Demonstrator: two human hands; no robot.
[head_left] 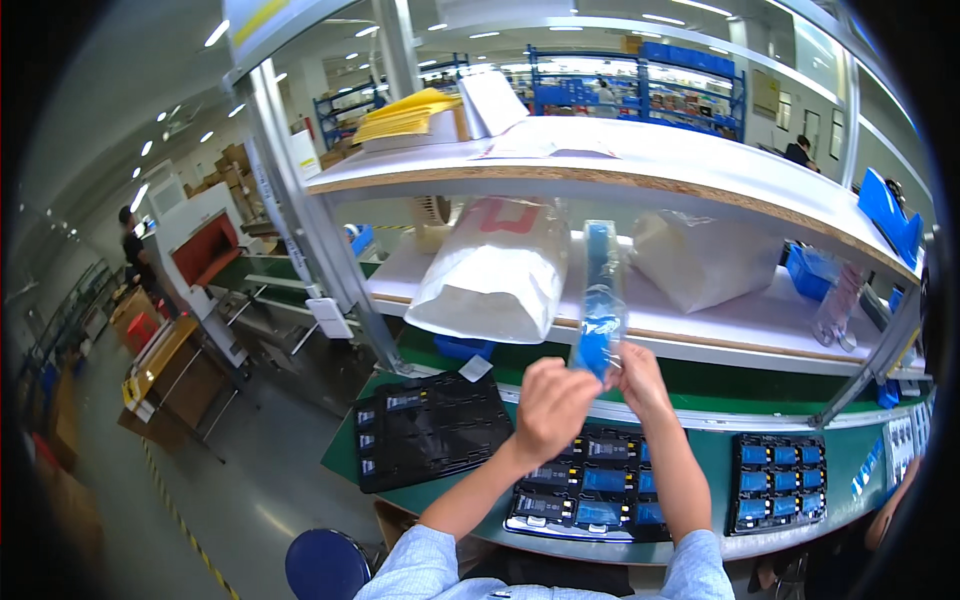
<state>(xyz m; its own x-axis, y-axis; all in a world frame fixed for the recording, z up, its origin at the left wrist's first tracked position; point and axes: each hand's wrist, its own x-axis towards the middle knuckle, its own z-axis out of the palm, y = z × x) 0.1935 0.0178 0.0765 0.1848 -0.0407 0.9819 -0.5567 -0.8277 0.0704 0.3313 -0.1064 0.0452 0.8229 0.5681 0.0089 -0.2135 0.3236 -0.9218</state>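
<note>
Both hands, left hand point(552, 398) and right hand point(638, 378), pinch the bottom of a long clear bag point(601, 300) with blue parts, held up above the bench point(690, 440). It looks light, floppy and slippery, so hold its edges.

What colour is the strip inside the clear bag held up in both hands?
Blue, inside the clear bag; the head view shows it.

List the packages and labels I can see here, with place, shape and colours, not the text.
Clear bag: held upright by left hand and right hand; long, narrow, blue parts inside.
White bag: middle shelf, bulging, red mark on top.
Plastic bag: middle shelf, right; whitish, lumpy.
Yellow envelopes: top shelf, left; flat stack.
White tag: by the black tray; small, square.
</note>
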